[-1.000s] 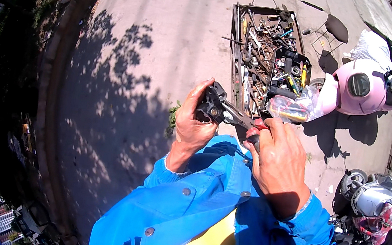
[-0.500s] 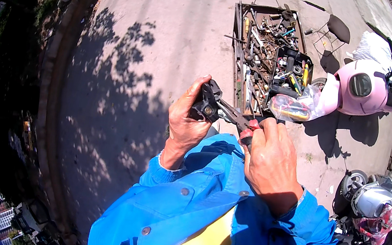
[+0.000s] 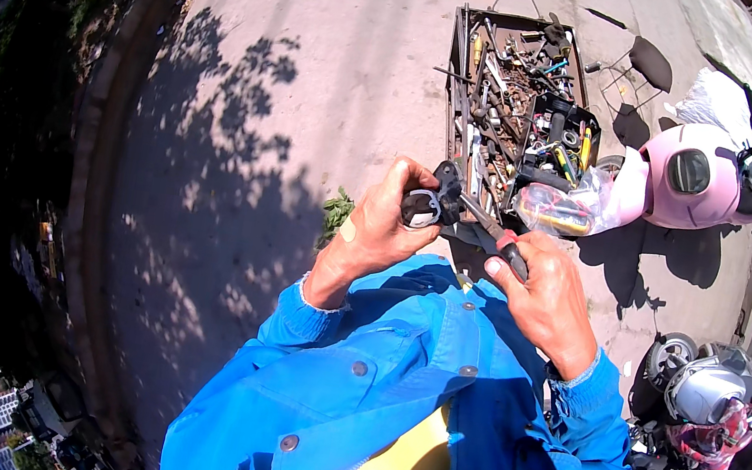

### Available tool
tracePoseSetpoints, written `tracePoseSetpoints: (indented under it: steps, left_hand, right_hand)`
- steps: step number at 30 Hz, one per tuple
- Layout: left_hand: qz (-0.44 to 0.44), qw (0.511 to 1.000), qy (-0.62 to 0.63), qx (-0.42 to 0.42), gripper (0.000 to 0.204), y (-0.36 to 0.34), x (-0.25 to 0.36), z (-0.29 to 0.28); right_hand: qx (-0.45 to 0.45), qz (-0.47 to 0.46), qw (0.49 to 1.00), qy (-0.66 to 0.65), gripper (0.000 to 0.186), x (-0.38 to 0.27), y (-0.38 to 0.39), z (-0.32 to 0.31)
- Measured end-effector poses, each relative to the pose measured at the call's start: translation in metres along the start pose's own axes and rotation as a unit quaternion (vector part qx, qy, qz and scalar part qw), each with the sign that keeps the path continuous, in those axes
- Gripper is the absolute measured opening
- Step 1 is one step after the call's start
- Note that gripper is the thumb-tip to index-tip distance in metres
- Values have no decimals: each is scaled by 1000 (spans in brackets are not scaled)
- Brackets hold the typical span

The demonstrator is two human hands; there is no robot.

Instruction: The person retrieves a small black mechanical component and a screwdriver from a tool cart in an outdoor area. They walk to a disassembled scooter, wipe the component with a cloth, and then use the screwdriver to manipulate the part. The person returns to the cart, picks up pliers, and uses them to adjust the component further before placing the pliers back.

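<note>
My left hand (image 3: pixel 377 230) grips a small black metal part with a round ring (image 3: pixel 426 206), held up in front of my chest. My right hand (image 3: pixel 548 298) holds the dark handles of a pair of pliers (image 3: pixel 491 234), whose jaws reach left onto the black part. Both forearms wear blue sleeves. The two hands sit close together, over the paved ground.
An open metal toolbox (image 3: pixel 460 103) full of several tools lies on the pavement ahead, with a clear plastic bag (image 3: pixel 558 208) at its near right corner. A pink scooter (image 3: pixel 691 178) stands at the right, another scooter (image 3: pixel 700 391) lower right. Tree shadow covers the ground at left.
Both hands have shifted slightly while working the pliers on the black part; the grip stays the same.
</note>
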State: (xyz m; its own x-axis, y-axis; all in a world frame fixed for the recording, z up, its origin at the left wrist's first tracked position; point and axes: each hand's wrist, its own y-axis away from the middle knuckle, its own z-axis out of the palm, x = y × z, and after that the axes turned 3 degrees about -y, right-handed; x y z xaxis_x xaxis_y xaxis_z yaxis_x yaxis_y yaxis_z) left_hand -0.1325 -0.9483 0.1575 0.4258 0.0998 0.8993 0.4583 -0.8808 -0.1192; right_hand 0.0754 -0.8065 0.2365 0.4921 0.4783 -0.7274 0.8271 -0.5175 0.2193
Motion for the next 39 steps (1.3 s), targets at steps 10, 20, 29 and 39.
tracePoseSetpoints:
  steps: [10,20,29,39]
  left_hand:
    - [-62,962,253,86,45,3,-17,7]
    - [-143,881,444,82,48,1,-20,23]
    - [-140,857,495,7,52,-18,3,35]
    - [-159,796,574,-110,66,-27,32,57]
  right_hand:
    - [137,-21,989,-58,27,0,18,-21]
    - [148,0,941,-304,34,43,19,54]
    - [195,49,911,-361,39,55,20,49]
    - [272,43,842,-464,29,43,33,21]
